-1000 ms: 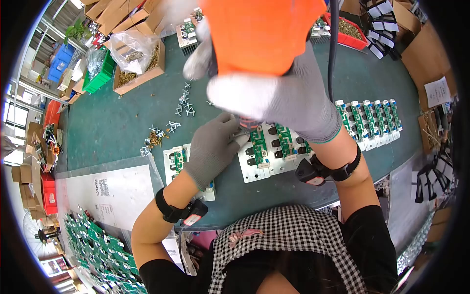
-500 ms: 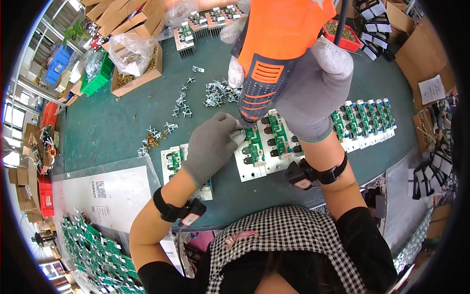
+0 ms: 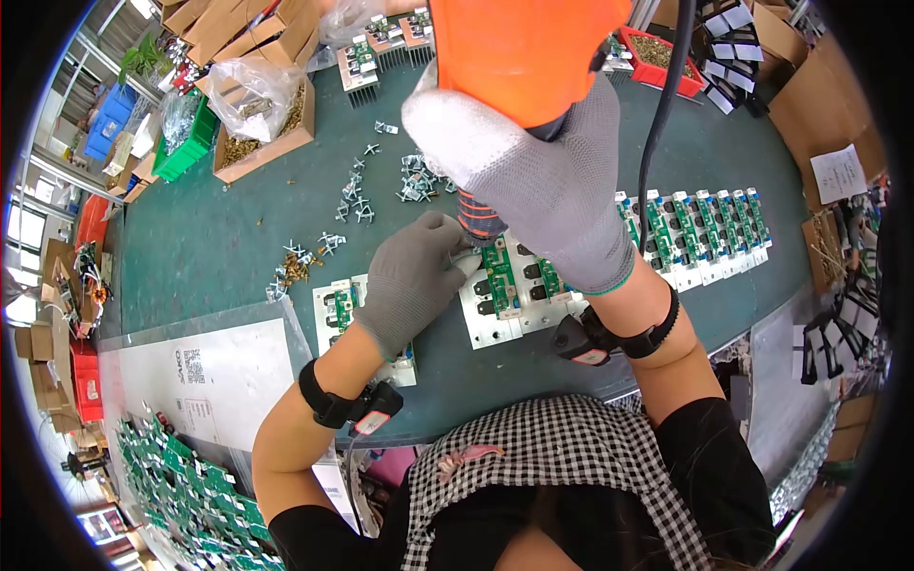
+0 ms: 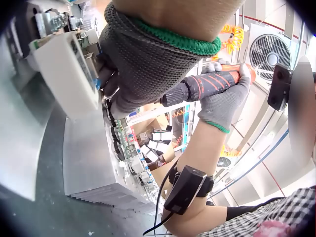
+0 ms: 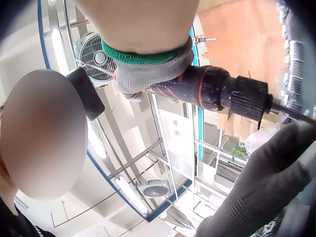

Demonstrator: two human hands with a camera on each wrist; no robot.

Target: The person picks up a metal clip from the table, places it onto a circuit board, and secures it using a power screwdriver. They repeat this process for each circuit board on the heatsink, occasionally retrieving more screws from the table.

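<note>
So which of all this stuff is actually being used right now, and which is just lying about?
In use:
- orange power screwdriver, gripped by the right hand
- circuit board on its metal plate, steadied by the left hand

Lying about:
- row of finished boards
- loose metal clips
- cardboard box of parts
- green bin
- printed sheet

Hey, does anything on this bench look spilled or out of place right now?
Yes. Small metal clips and brass screws lie scattered loose on the green mat, outside the boxes. The boards sit in a neat row.
</note>
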